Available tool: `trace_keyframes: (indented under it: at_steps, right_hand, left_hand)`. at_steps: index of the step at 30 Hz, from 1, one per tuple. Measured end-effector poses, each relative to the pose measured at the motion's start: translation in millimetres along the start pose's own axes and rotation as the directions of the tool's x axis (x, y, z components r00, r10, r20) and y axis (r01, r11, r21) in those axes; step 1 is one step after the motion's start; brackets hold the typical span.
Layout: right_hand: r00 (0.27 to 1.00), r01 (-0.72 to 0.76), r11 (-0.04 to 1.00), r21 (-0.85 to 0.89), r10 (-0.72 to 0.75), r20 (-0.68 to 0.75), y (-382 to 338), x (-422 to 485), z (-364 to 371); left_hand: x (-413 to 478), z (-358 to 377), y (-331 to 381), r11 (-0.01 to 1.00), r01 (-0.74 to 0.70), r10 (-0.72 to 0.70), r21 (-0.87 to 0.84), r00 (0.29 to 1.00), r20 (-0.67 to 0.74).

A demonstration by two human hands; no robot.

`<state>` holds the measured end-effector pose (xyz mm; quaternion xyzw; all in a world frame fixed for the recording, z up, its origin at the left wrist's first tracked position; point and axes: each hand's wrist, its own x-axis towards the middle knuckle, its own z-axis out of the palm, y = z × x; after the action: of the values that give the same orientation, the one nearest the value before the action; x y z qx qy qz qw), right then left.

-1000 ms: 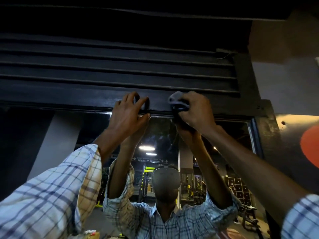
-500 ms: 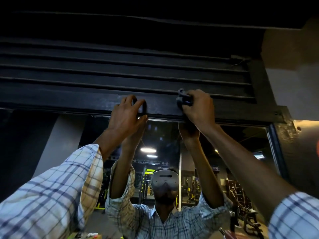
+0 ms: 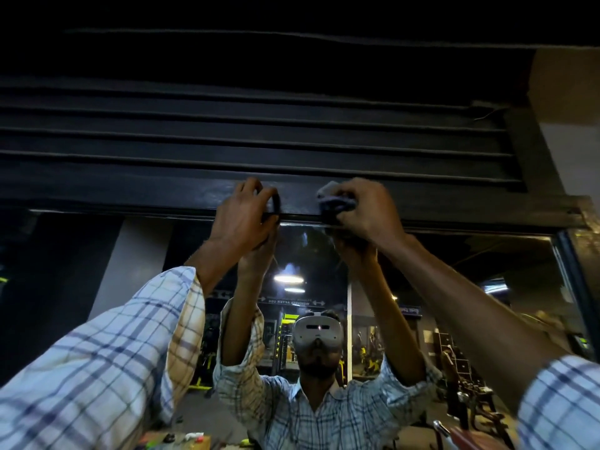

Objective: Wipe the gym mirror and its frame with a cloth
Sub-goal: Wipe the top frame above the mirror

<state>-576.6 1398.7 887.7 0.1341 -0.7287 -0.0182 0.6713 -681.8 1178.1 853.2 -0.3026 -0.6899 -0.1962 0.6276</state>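
Note:
The mirror (image 3: 470,287) fills the lower half of the view and reflects me with both arms raised. Its black top frame (image 3: 162,196) runs across just above the glass. My right hand (image 3: 367,209) grips a bunched grey-blue cloth (image 3: 334,199) and presses it against the frame's lower part, close to the glass edge. My left hand (image 3: 240,216) rests on the frame just left of the cloth, fingers bent on its face and the thumb at its lower edge.
Black horizontal slats (image 3: 259,134) rise above the frame. The frame's right upright (image 3: 574,271) stands at the far right, with a pale wall (image 3: 568,141) beyond it. Gym racks and ceiling lights (image 3: 287,279) show in the reflection.
My right hand slid the cloth up and to the right on the frame, then back down and left toward my left hand. My left hand stayed in place.

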Motion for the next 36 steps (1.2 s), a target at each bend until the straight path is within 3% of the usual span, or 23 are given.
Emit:
trace_keyframes:
  at_steps: [3,4,6,8,12,17,21,25,30,34,36]
  right_hand:
    - [0.94,-0.231,0.972,0.048,0.236,-0.246,-14,2,8]
    - [0.945,-0.208,0.976,0.064,0.217,-0.243,-23,0,15]
    - [0.996,-0.055,0.994,0.09,0.061,-0.064,-42,-9,30]
    - [0.998,0.016,0.995,0.099,-0.022,0.058,-54,-13,35]
    - [0.973,-0.173,0.984,0.051,0.179,-0.146,-62,-3,42]
    - [1.0,-0.02,0.996,0.09,0.019,0.02,-82,-4,64]
    - [0.979,-0.118,0.99,0.08,0.129,-0.16,-89,4,73]
    - [0.999,-0.007,0.992,0.125,0.002,0.045,-112,12,98]
    - [0.968,-0.14,0.986,0.085,0.155,-0.199,-131,28,114]
    - [0.999,0.001,0.992,0.123,-0.008,0.053,-153,38,132]
    - [0.999,-0.015,0.996,0.089,0.018,-0.035,-157,43,134]
  left_hand:
    - [-1,-2,-11,1.0,-0.008,0.007,0.004,1.0,0.008]
    - [-1,-3,-15,1.0,-0.002,0.002,0.0,1.0,0.009]
    - [-2,-5,-23,1.0,-0.002,0.001,0.009,1.0,0.025]
    - [-4,-5,-34,0.999,-0.006,0.005,0.039,0.999,0.033]
    - [-10,-5,-56,0.998,-0.01,0.008,0.056,0.999,0.035]
    - [-20,-1,-84,0.993,-0.024,0.015,0.116,0.997,0.082]
    - [-29,-3,-113,0.993,-0.027,0.017,0.117,0.996,0.083]
    - [-35,-4,-143,0.991,-0.023,0.011,0.132,0.996,0.091]
    - [-45,-7,-181,0.988,-0.056,0.046,0.143,0.996,0.074]
    - [-50,-11,-213,0.983,-0.068,0.055,0.173,0.995,0.082]
    - [-53,-13,-227,0.987,-0.061,0.052,0.15,0.996,0.067]
